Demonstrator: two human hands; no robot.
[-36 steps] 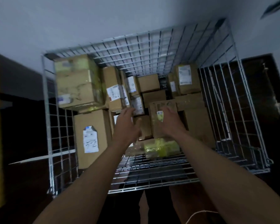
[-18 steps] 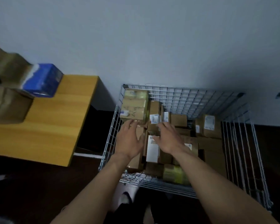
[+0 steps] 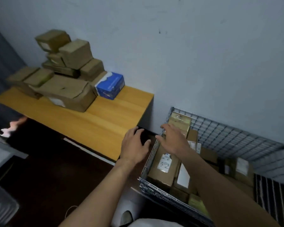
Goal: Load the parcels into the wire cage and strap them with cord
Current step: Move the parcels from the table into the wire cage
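Pale wall, dark floor. Wooden bench (image 3: 105, 122) at left w/ a stack of parcels (image 3: 64, 92) not yet loaded, blue box (image 3: 110, 86) beside them. Wire cage (image 3: 228, 136) at right, near the bench, holds boxes (image 3: 164, 166) set tight, prob. to save room. Left grip (image 3: 134, 145) spread, empty, betw. bench & cage. Right grip (image 3: 174, 141) spread, empty, over cage's left rim. Prob. heading for the next parcel.

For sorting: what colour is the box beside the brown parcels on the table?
The box is blue with white on top; head view.
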